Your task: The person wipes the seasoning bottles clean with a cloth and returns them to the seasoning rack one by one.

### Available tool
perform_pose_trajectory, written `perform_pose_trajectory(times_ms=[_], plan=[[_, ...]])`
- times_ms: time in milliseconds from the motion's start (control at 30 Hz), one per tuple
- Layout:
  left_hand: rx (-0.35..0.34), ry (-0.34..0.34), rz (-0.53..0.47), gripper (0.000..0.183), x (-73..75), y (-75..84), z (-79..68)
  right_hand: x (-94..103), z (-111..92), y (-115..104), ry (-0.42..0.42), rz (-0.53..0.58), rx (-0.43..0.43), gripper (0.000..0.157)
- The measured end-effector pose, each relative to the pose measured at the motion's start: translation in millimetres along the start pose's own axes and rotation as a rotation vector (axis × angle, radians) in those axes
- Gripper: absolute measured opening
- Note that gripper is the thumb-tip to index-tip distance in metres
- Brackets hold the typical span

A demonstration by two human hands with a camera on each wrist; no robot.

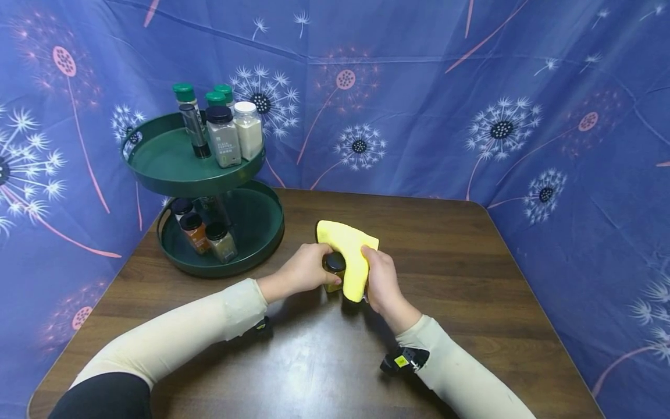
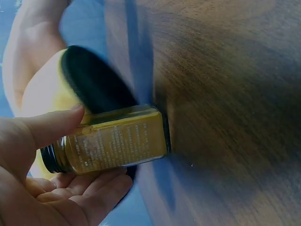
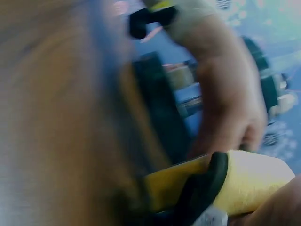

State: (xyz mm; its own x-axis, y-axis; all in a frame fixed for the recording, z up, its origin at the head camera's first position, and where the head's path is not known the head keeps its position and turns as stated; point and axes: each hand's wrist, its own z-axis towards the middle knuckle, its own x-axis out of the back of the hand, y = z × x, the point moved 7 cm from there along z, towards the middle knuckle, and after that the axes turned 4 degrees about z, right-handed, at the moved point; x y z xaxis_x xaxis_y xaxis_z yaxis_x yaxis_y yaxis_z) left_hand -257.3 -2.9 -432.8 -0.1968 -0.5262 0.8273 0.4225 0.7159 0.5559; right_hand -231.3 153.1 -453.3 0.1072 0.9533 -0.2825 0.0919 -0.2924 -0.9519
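Note:
My left hand (image 1: 307,269) holds a square spice jar (image 2: 117,143) with a black lid and yellow contents, thumb on one side and fingers on the other. The jar is upright, its base at or just above the tabletop. My right hand (image 1: 383,282) grips a yellow cloth (image 1: 345,247) with a dark underside (image 2: 91,80). The cloth hangs beside and behind the jar, close against it, covering part of it in the head view. Something small and silvery (image 3: 212,217) shows below the cloth in the right wrist view; its kind is unclear.
A green two-tier round tray (image 1: 175,177) stands at the back left. Its upper tier bears several bottles, including a grey pepper jar (image 1: 225,142); several jars, one orange (image 1: 196,234), sit below. A patterned blue curtain (image 1: 419,99) hangs behind the wooden table (image 1: 445,279).

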Motion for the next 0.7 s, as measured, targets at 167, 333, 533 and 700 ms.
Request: perform_pose_trajectory(times_ms=[167, 333, 533, 700], plan=[[0.019, -0.006, -0.005, 0.045, -1.3, 0.4, 0.4, 7.3, 0, 22, 0.025, -0.075, -0.055, 0.034], [0.012, -0.013, -0.020, 0.044, -1.9, 0.8, 0.6, 3.5, -1, -3, 0.016, -0.019, -0.005, 0.033], [0.001, 0.002, -0.013, 0.042, -0.1, 0.9, -0.5, -3.6, 0, -24, -0.038, 0.032, 0.038, 0.035], [0.000, 0.006, 0.014, 0.042, 0.9, 1.2, -0.7, 3.7, 7, 6, 0.022, -0.025, -0.014, 0.033]])
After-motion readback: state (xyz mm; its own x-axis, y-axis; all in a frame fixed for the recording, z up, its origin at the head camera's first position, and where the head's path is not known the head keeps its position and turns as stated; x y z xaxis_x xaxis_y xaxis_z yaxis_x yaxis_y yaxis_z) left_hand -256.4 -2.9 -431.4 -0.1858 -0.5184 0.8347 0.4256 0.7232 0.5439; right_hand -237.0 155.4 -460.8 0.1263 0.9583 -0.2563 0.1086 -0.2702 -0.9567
